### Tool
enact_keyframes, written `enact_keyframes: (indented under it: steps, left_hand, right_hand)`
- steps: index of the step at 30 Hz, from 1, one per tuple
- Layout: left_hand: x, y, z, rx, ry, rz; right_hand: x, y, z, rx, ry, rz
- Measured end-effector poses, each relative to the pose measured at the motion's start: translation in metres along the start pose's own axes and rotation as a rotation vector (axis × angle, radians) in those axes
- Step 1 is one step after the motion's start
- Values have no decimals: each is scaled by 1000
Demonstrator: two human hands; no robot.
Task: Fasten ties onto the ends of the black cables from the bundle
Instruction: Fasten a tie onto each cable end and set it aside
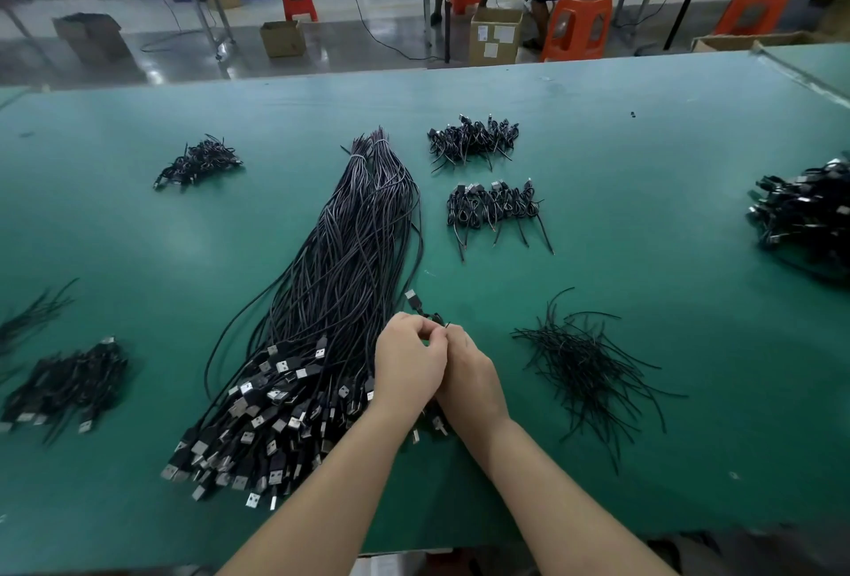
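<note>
A long bundle of black cables (340,290) lies on the green table (644,207), its USB plugs fanned out at the near left. Just right of those plugs, my left hand (407,364) and my right hand (471,373) meet with fingers curled. Between them they pinch a coiled black cable (421,306) whose USB plug sticks up beyond my fingertips. A thin black tie seems to sit at the pinch point, mostly hidden by my fingers. Loose black ties (588,368) lie in a heap to the right of my hands.
Small piles of tied cables sit at the far left (198,163), near left (64,384), centre back (473,140), centre (494,207) and right edge (805,216). Beyond the table are cardboard boxes, orange stools and a seated person at another bench.
</note>
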State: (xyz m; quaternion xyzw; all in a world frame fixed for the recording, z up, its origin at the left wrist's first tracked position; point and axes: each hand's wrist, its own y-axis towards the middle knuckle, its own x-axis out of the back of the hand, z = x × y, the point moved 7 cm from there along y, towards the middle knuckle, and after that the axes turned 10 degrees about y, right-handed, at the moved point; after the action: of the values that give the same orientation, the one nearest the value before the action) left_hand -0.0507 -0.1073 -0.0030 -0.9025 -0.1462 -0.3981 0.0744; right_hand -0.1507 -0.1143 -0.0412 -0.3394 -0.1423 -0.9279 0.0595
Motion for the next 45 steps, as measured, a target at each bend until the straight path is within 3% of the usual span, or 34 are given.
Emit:
enact_keyframes:
  steps: [5,10,17,20,24,28,33,38,41,45]
  left_hand:
    - [5,8,0,5,147,36]
    - [9,3,-9,-52,261,-30]
    - [10,9,5,-45,248,-28]
    - [16,18,21,93,78,-26]
    - [21,24,43,455,-511,45]
    - [15,23,36,561,-736,175]
    - [14,18,11,454,-734,255]
    - [32,12,-5,249,-578,206]
    - [42,7,-19,100,-494,99]
    - [64,-2,-46,-287,-162,-163]
  right_hand:
    - [-1,-2,-1,-39,57,10]
    - [2,-3,0,-31,88,0]
    - [7,3,-3,-120,215,106]
    - [13,9,-4,-222,409,278]
    - [45,22,-12,-433,1001,219]
    - [59,31,6,-200,690,296]
    - [64,49,31,-45,641,236]
    - [78,58,27,-107,529,232]
    - [78,62,27,-240,603,272]
    - [74,60,24,-465,945,328]
